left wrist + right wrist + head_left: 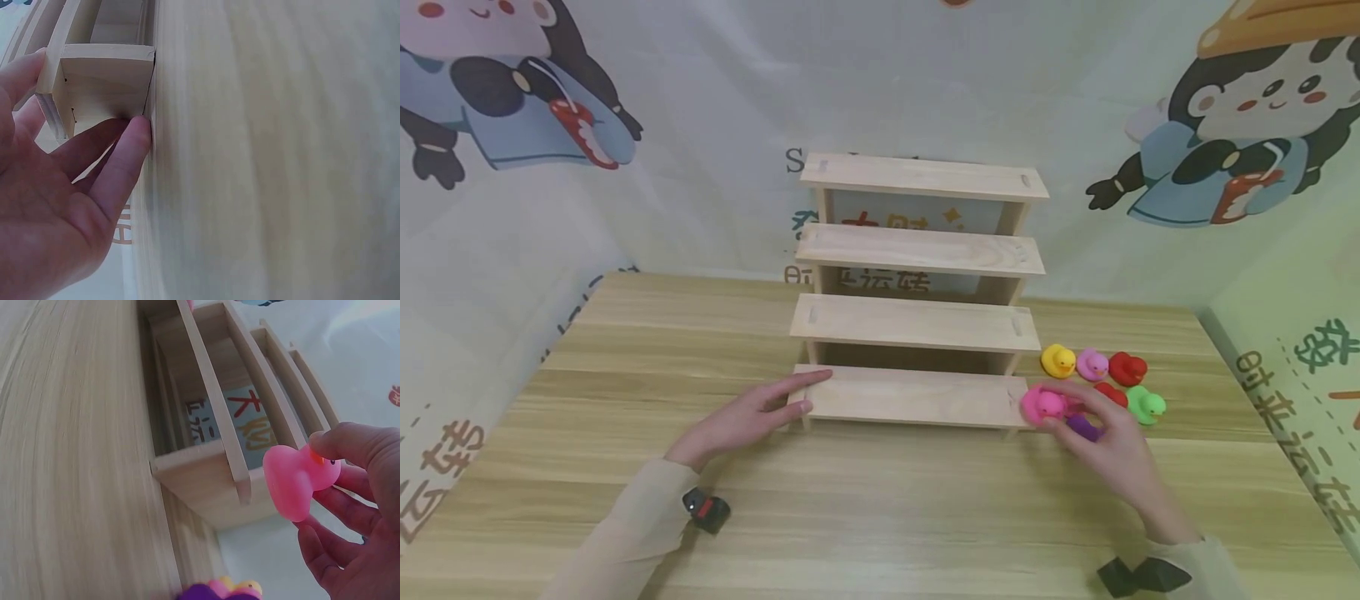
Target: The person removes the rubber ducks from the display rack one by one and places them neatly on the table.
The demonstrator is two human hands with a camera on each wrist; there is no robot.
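A pale wooden rack with stepped shelves [917,325] stands on the table. At the left end of its lowest step is my left hand [741,421]. Two of its digits lie on the board [53,81], while other fingers reach below to the side panel [109,84]. My right hand [1108,442] pinches a pink rubber duck [1045,406] by the right end of that step. In the right wrist view the duck [294,478] shows its orange beak under the thumb, beside the board's end [240,481].
Several small rubber ducks sit right of the rack: yellow [1058,361], lilac [1092,365], red [1127,369] and green [1146,405]. A purple duck [1084,427] is partly hidden by my right hand. Behind the rack hangs a printed cloth [925,92].
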